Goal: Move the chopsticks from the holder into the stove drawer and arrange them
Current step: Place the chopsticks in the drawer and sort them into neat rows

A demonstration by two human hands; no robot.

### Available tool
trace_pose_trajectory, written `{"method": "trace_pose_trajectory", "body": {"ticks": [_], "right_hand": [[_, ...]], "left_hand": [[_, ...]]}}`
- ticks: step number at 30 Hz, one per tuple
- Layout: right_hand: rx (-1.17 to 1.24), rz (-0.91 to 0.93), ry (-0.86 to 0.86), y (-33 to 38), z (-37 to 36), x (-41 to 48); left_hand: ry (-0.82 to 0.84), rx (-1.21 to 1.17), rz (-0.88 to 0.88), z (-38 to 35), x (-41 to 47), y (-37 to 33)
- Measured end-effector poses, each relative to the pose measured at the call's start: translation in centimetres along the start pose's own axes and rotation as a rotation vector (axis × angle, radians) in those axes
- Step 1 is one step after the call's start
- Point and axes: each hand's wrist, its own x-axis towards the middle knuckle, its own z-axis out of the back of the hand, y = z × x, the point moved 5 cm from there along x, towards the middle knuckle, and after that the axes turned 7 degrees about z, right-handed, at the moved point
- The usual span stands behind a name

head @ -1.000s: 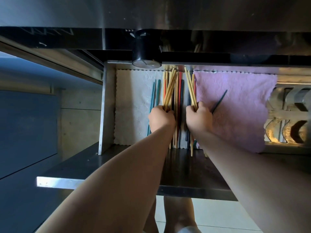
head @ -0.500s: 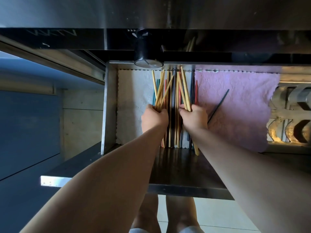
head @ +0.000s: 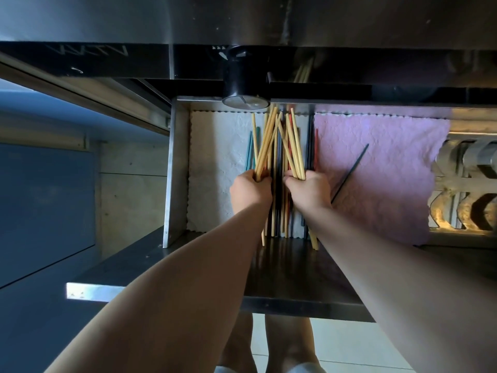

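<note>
While arranging is in hand inside the stove drawer (head: 176, 170), left grip (head: 251, 192) clasps a fan of bamboo chopsticks (head: 265, 146); right grip (head: 309, 191), just beside, clasps another; next likely squaring ends, laying flat; dark chopstick (head: 349, 170) lies right of right grip.

The drawer (head: 178, 170) holds a white cloth (head: 215, 168) and pink cloth (head: 390, 168).
</note>
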Motion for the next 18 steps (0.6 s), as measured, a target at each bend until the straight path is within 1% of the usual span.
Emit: {"method": "trace_pose_trajectory", "body": {"ticks": [3,6,9,13,18], "right_hand": [[0.001,-0.009,0.004,0.1,-0.2,0.0],[0.008,-0.008,-0.010,0.0,-0.2,0.0],[0.025,-0.006,-0.027,0.0,-0.1,0.0],[0.055,-0.014,-0.032,0.0,-0.1,-0.1],[0.027,-0.015,-0.022,0.2,-0.4,-0.2]], "left_hand": [[-0.010,0.017,0.007,0.2,0.1,-0.1],[-0.062,-0.003,0.061,0.9,0.6,0.4],[-0.038,0.008,0.082,1.3,1.1,0.6],[-0.050,0.030,0.059,1.8,1.5,0.7],[-0.025,0.158,0.021,1.0,0.7,0.3]]}}
